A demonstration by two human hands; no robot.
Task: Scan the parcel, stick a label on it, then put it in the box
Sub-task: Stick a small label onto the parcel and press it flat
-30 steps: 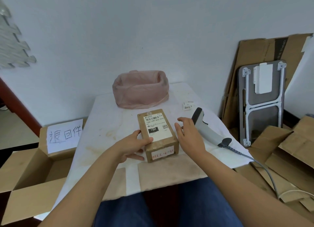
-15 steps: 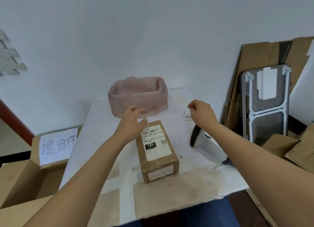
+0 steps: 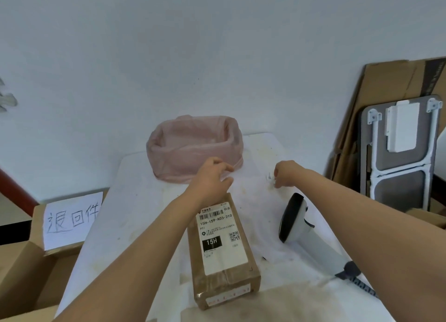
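The parcel (image 3: 223, 249) is lying untouched mid-desk (image 3: 135, 201), looking light, stiff and best held by its long sides, while the right hand (image 3: 286, 173) is pinching small labels (image 3: 269, 177) at one o'clock and the left hand (image 3: 212, 179) is hovering empty, fingers loose.

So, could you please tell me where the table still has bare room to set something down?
Free: the left strip between the table edge and the parcel, and the patch between parcel and scanner. Crowded: the far end, where both hands reach beside the pink bag and small labels.
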